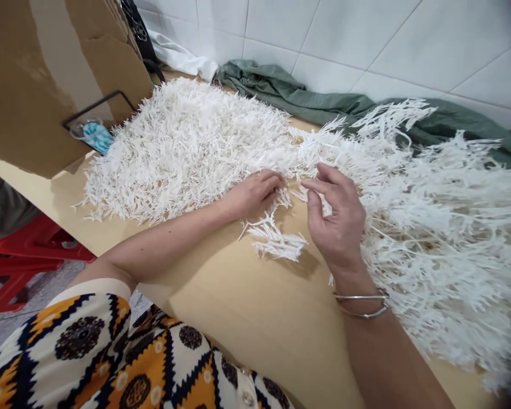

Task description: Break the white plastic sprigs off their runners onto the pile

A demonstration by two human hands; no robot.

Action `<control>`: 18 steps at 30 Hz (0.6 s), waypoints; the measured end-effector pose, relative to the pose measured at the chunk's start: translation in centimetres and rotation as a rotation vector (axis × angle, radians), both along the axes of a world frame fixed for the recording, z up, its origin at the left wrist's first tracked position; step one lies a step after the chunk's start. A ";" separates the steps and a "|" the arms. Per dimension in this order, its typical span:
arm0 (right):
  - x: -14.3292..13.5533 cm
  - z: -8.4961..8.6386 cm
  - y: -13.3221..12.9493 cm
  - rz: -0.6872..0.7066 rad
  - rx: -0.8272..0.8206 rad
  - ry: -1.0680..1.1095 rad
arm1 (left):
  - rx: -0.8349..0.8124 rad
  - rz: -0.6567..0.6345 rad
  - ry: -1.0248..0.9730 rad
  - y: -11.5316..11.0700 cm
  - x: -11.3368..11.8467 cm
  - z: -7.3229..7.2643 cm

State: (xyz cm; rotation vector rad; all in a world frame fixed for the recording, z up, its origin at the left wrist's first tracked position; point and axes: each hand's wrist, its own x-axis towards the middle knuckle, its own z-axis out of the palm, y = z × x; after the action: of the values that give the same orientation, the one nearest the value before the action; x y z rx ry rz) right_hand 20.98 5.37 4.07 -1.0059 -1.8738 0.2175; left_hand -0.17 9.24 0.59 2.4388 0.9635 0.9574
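A broad heap of short white branched pieces (pixel 187 147) covers the left of the tan table (pixel 247 307). My left hand (pixel 255 195) rests at that heap's right edge, fingers curled down; their tips are hidden, and a white piece hangs just below. My right hand (pixel 336 213) is raised over the table beside the larger tangled white strands (pixel 443 238), its fingers apart with nothing visible between them. A small loose white cluster (pixel 279 241) lies on the table between and below my hands.
A cardboard box (pixel 68 68) stands at the back left, with a blue and white item (pixel 97 136) beside it. Green cloth (pixel 289 91) lies along the tiled wall (pixel 344 40). Red stools (pixel 29 244) stand on the floor at left.
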 end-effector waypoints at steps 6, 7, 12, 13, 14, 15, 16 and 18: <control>-1.0 -1.0 -0.3 0.042 -0.048 0.123 | -0.193 0.037 -0.278 -1.4 -0.2 2.3; -1.1 -1.1 -0.4 0.041 -0.076 0.176 | -0.271 0.049 -0.323 -1.8 0.0 2.9; -1.4 -1.0 -0.7 0.114 -0.281 0.395 | -0.658 0.107 -0.502 -3.8 0.1 5.0; -1.5 -1.0 -0.8 0.147 -0.330 0.419 | -0.692 0.117 -0.524 -4.2 -0.1 5.2; -1.7 -0.9 -0.8 0.177 -0.383 0.436 | -0.697 0.136 -0.542 -4.6 -0.3 5.3; -1.9 -0.9 -0.9 0.203 -0.434 0.450 | -0.691 0.162 -0.552 -5.1 -0.7 5.3; -2.1 -0.9 -1.0 0.226 -0.483 0.456 | -0.689 0.191 -0.556 -5.7 -1.1 5.1; -2.5 -1.1 -1.1 0.261 -0.563 0.458 | -0.722 0.229 -0.536 -6.7 -1.9 4.6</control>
State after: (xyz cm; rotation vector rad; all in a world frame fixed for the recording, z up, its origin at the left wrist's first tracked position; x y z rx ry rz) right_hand 18.46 4.29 2.96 -0.9623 -1.5342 1.0845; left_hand -2.08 2.55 5.18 1.4083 1.1375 1.0256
